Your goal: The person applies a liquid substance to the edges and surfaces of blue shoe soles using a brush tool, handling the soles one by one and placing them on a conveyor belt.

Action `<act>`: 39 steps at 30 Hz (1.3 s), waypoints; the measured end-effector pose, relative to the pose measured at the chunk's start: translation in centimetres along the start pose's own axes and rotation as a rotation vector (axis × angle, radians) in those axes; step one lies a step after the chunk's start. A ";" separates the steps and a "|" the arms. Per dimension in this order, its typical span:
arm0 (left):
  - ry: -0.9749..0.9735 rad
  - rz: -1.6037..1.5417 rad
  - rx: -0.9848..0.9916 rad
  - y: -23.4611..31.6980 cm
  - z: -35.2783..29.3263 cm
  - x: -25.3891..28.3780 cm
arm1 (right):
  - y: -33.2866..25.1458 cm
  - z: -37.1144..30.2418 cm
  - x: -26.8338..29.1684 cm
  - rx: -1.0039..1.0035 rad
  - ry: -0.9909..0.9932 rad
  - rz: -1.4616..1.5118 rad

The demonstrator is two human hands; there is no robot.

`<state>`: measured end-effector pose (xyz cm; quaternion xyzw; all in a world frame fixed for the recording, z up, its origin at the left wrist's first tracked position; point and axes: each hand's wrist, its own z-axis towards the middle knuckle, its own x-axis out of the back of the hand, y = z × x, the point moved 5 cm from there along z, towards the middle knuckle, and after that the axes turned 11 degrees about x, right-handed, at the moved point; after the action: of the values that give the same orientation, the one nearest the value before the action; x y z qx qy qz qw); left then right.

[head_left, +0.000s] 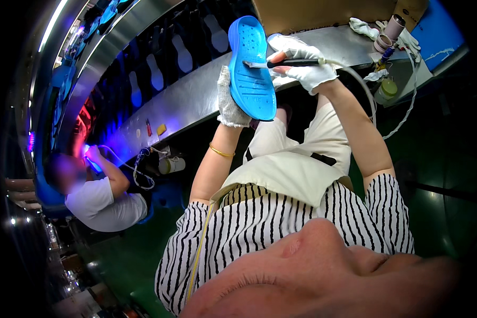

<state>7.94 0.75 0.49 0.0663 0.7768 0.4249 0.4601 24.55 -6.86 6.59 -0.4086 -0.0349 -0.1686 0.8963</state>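
Observation:
My left hand (pixel 230 100), in a grey knit glove with a gold bangle below it, grips a bright blue shoe sole (pixel 252 79) by its left side. The sole is tilted up, showing a rimmed inner face with small holes and ridges. A brush (pixel 294 62) with a black handle is pinched in my right hand (pixel 310 66), which wears a white glove with bare fingertips. Its bristle end touches or nearly touches the middle of the sole; which, I cannot tell. A pale tube (pixel 360 82) runs from the handle's back end. Behind my right hand, a pale rounded thing is mostly hidden.
A metal ledge (pixel 196 106) runs along a rack of dark forms with pale soles (pixel 182 53). Beyond stands a cardboard box (pixel 323 16). White gloves (pixel 363 27), spools (pixel 382 42) and a jar (pixel 388 87) sit at right. Another person (pixel 103 199) works at left.

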 end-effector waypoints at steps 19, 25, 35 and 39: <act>-0.162 0.362 -0.439 18.0 1.0 -13.4 | -6.9 -1.8 7.1 0.287 0.195 -0.126; 0.104 0.639 -0.594 31.7 10.6 -12.0 | -5.1 -2.8 6.7 0.107 0.226 0.013; 0.385 0.533 -0.614 36.9 13.0 -2.0 | -2.5 -0.4 6.6 0.020 0.277 0.036; 0.089 0.348 -0.902 38.4 11.2 -3.4 | -1.7 0.6 6.6 -0.035 0.210 -0.020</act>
<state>7.46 29.95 28.04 -0.0292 0.5115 0.7922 0.3315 30.25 -9.26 9.57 -0.4038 0.0579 -0.2201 0.8861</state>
